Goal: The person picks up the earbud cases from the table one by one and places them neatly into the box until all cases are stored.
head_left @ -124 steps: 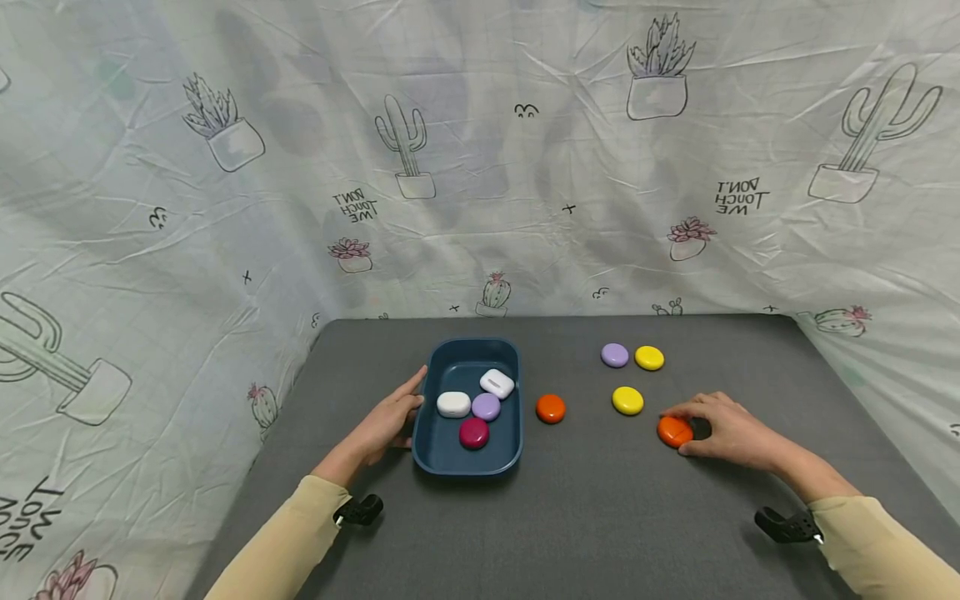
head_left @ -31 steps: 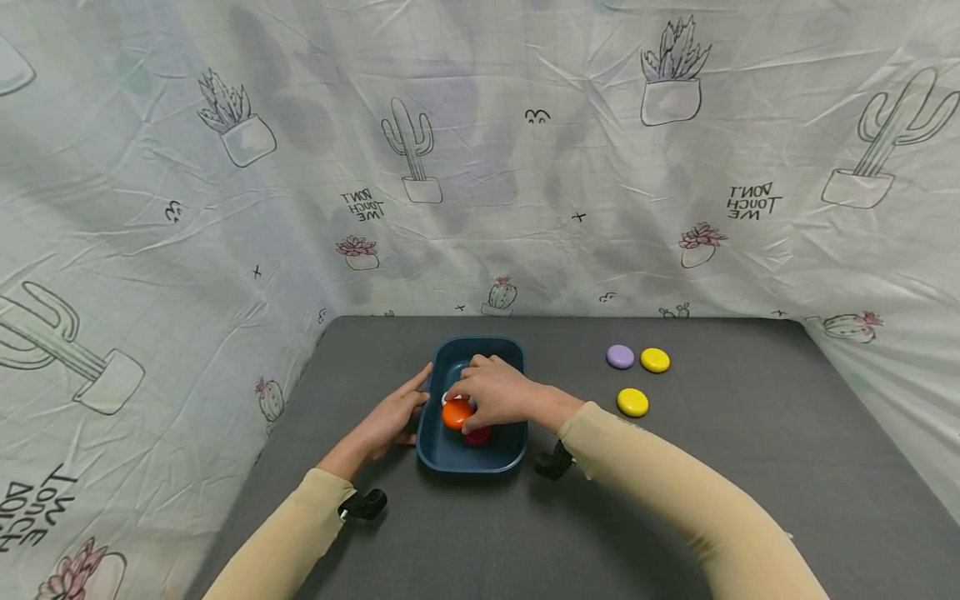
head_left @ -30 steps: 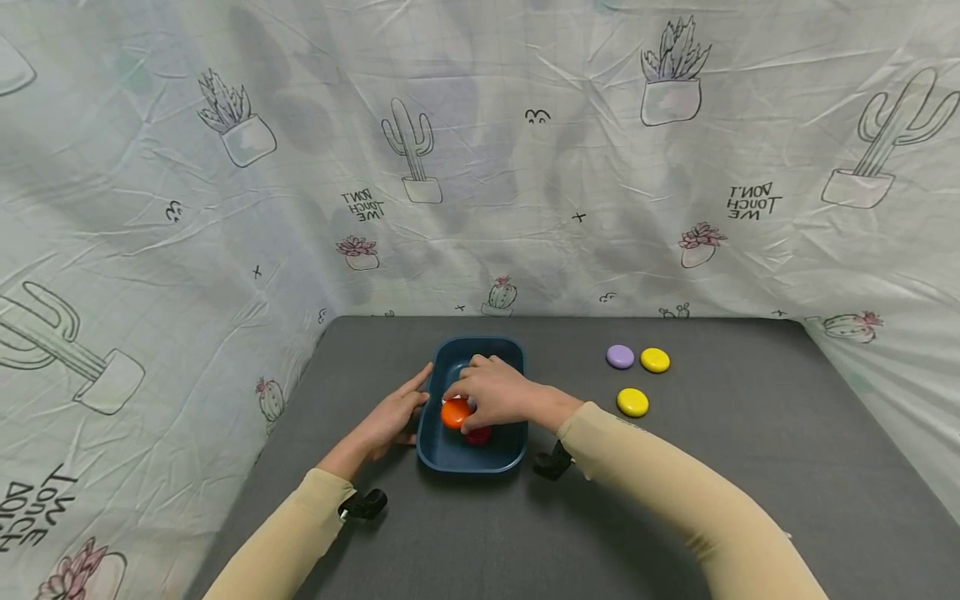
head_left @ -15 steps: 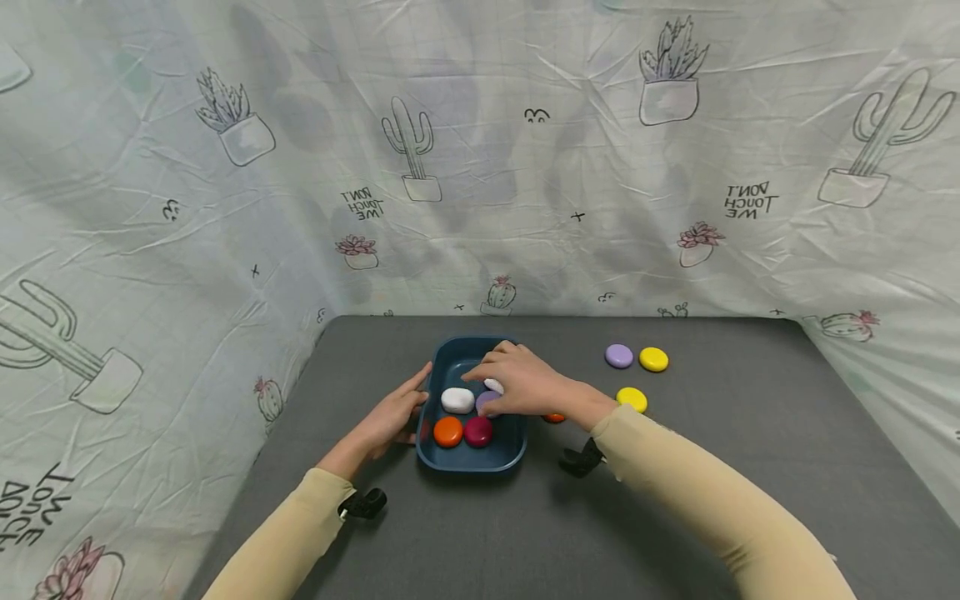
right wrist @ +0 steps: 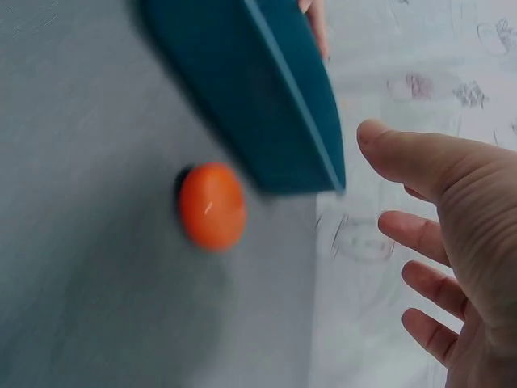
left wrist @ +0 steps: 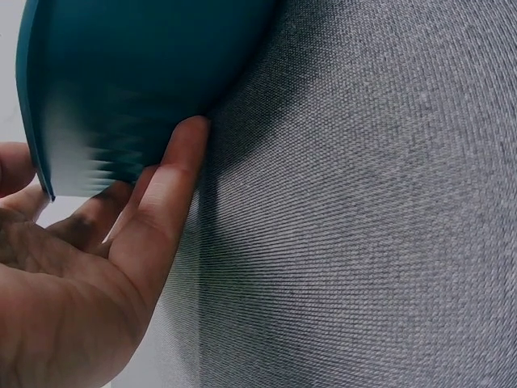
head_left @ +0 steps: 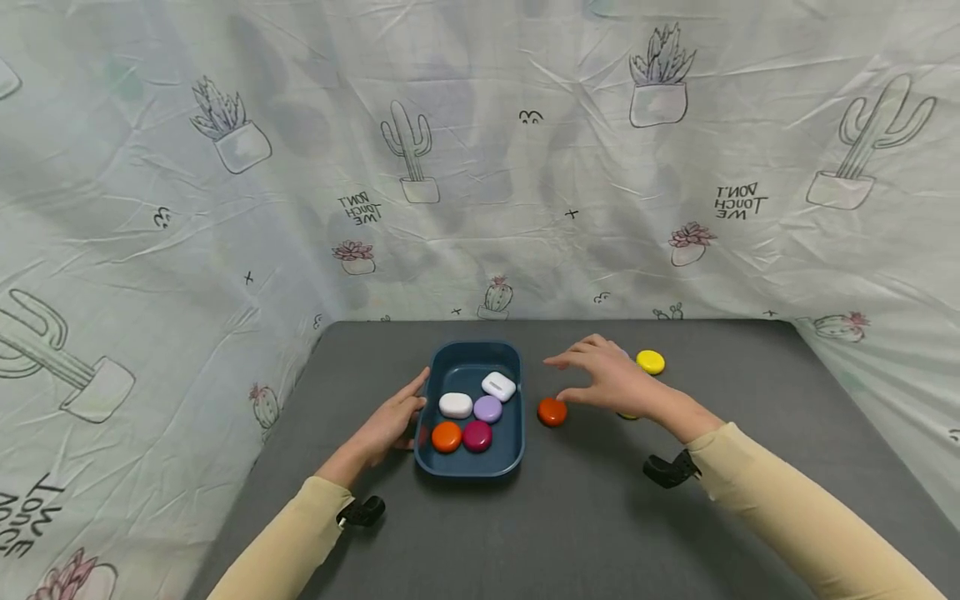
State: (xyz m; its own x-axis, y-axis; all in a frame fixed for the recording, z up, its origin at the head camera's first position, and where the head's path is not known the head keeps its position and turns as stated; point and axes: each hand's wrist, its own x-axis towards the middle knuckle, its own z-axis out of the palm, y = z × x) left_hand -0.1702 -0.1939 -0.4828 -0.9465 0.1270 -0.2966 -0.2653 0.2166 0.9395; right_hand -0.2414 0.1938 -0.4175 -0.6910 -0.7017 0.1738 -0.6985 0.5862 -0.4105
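My left hand rests against the left wall of a dark blue tray, its fingers fairly straight along the outside. Inside the tray lie two white rounded pieces, one of them plain and one with a small dark mark. A lavender disc, an orange disc and a dark red disc sit there too. My right hand hovers right of the tray, fingers spread and holding nothing. Below its thumb, another glossy orange disc lies on the table, also seen in the right wrist view.
A yellow disc lies on the grey table behind my right hand. That hand mostly covers a second yellow disc and a lavender disc. A cactus-print curtain hangs behind and along the left side.
My right hand carried an orange disc from the table's right side into the tray, let go beside the dark red disc, then moved out rightward. My left hand stayed at the tray.
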